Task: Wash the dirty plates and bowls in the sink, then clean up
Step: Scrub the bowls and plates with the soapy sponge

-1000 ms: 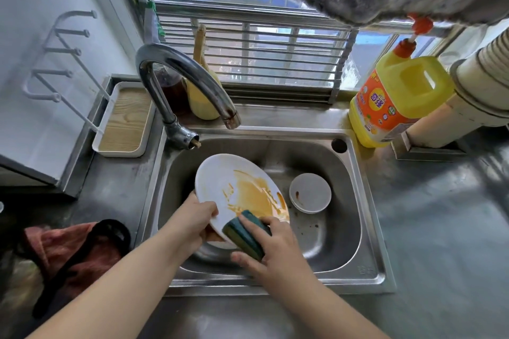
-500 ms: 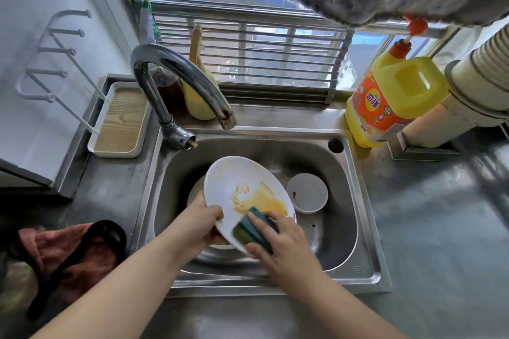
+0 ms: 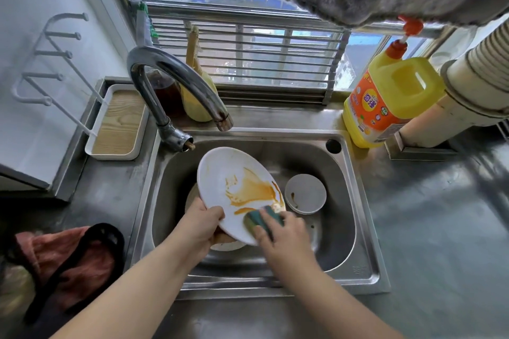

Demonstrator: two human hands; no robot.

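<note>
A person scrubs a sauce-streaked white plate (image 3: 234,181) over a stainless steel sink (image 3: 366,231), the left hand (image 3: 202,221) gripping the plate's near rim, thumb curled over the front, while the right hand (image 3: 283,231) pinches a green-and-yellow sponge (image 3: 261,219) against the plate's lower edge. The plate is held tilted above the basin, just in front of the curved chrome tap (image 3: 176,88), which is not running. Orange-brown sauce smears the glossy oval face beyond the sponge, so the stroke would best run up through the streak with firm, even pressure, the left hand bracing from behind so the slick plate does not slip. Right of the plate, a small round white bowl (image 3: 305,194) with a dark smudge sits in the basin, and more crockery lies partly hidden beneath the plate. A yellow plastic detergent jug (image 3: 391,102) with an orange label stands on the bench behind the sink's right corner. Left of the sink lie a wood-grain tray (image 3: 118,124) with a white rim and, nearer, a crumpled reddish cloth (image 3: 68,259). The brushed-steel bench (image 3: 440,228) looks dull and wet.
</note>
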